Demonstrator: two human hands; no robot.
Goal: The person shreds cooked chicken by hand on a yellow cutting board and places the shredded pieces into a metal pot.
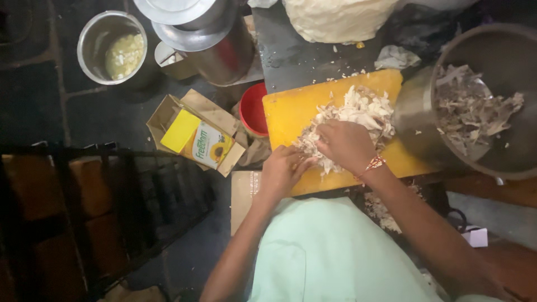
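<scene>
A yellow cutting board (pixel 291 106) lies on a dark counter with a heap of pale shredded meat (pixel 358 114) on it. My left hand (pixel 281 169) rests at the board's near edge, fingers curled around shreds at the pile's left side. My right hand (pixel 347 144), a thin bracelet at its wrist, lies palm down on the pile with its fingers closed on shreds. A big steel bowl (pixel 492 151) tilted beside the board at the right holds more shredded meat (pixel 470 109).
On the floor at the left are a steel pot (pixel 112 47) with yellowish food, stacked steel vessels (pixel 207 39), an open cardboard box with a yellow pouch (pixel 198 140) and a red bowl (pixel 253 109). A pale lump (pixel 335 19) sits behind the board. A dark rack (pixel 106 212) stands at the lower left.
</scene>
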